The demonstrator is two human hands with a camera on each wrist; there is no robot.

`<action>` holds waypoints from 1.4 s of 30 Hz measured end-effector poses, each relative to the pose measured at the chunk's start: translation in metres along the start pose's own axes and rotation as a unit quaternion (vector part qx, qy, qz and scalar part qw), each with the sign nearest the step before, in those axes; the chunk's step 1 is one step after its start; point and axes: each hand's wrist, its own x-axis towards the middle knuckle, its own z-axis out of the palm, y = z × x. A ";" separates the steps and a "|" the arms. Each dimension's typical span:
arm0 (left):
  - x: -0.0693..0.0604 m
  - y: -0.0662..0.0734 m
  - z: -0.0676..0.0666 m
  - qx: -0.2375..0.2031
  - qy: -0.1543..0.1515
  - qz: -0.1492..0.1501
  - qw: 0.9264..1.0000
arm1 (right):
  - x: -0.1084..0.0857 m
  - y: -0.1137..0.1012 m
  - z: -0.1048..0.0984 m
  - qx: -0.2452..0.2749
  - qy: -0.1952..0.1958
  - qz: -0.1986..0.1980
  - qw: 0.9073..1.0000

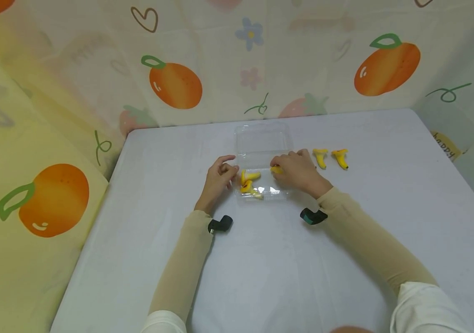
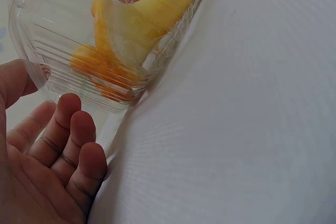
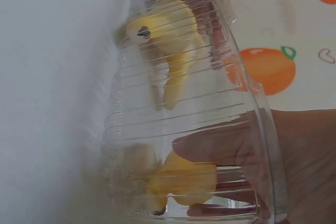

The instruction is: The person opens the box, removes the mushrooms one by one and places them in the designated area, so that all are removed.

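A clear plastic clamshell box (image 1: 261, 159) lies with its lid folded back. Two small yellow banana-shaped toys (image 1: 250, 176) rest in its left part; the left wrist view shows them through the ribbed wall. My left hand (image 1: 218, 179) is at the box's left side, one digit touching the rim (image 2: 39, 74) and the other fingers loosely bent below it. Over the right part of the tray, my right hand (image 1: 299, 170) pinches another yellow banana toy (image 1: 276, 169). In the right wrist view that toy (image 3: 184, 179) shows through the plastic, with the fingertips partly blurred.
Two more yellow banana toys (image 1: 320, 158) lie to the right of the box, beyond my right hand. A white cloth covers the table (image 1: 253, 268). A fruit-printed curtain (image 1: 220, 55) hangs along the table's back edge.
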 end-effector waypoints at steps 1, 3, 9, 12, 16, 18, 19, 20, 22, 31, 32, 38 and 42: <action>0.000 0.000 0.000 0.000 0.000 -0.001 1.000 | 0.000 0.000 0.001 -0.005 0.002 0.000 1.000; -0.001 0.001 0.000 0.002 -0.001 -0.001 1.000 | 0.000 -0.001 0.002 -0.009 0.007 0.001 1.000; -0.001 0.001 0.000 0.007 -0.002 0.005 1.000 | 0.000 0.000 0.004 -0.010 0.011 0.000 1.000; 0.000 -0.001 0.000 0.006 -0.003 0.007 1.000 | 0.000 -0.001 0.004 -0.012 -0.002 0.002 1.000; -0.001 -0.001 -0.001 0.007 -0.002 0.003 1.000 | 0.000 -0.003 0.003 -0.021 -0.019 -0.001 1.000; -0.001 0.000 -0.002 0.008 -0.004 -0.003 1.000 | 0.000 -0.003 0.004 -0.026 -0.019 -0.001 0.999; -0.001 0.001 -0.002 0.009 -0.004 -0.007 1.000 | 0.000 -0.003 0.005 -0.026 -0.017 0.000 0.999; -0.001 0.002 -0.002 0.008 -0.006 -0.011 1.000 | 0.000 -0.004 0.005 -0.026 -0.015 0.001 1.000; -0.001 0.005 -0.002 0.005 -0.009 -0.017 1.000 | 0.000 -0.003 0.007 -0.023 -0.009 0.005 1.000; -0.002 0.007 -0.002 -0.001 -0.014 -0.020 1.000 | 0.001 -0.002 0.010 0.034 0.016 0.008 0.999; -0.001 0.006 -0.002 0.000 -0.012 -0.017 1.000 | 0.001 -0.001 0.010 0.042 0.017 0.008 0.999; -0.001 0.000 -0.001 0.010 -0.002 0.007 1.000 | 0.003 0.004 0.012 0.111 0.046 0.013 0.993; -0.002 0.000 0.000 0.013 0.001 0.010 1.000 | 0.003 0.004 0.008 0.149 0.065 0.011 0.987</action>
